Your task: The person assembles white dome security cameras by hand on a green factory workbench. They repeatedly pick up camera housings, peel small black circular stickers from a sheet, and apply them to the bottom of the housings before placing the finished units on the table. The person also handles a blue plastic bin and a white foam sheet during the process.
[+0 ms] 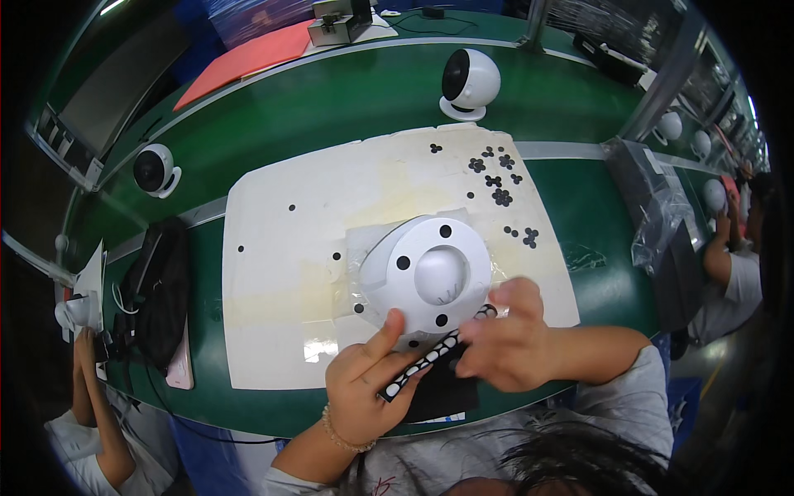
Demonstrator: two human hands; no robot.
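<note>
Green bench [608, 289] | left hand [360, 390] grasping spotted strip [423, 362] | right hand [514, 345] blurred, fingers bent at strip's end, grip unclear

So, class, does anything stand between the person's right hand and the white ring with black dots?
Partly, in this view: the spotted strip, held in the left hand, slants between the right hand and the lower edge of the white ring. Above the strip's upper end, nothing visible stands between them.
</note>
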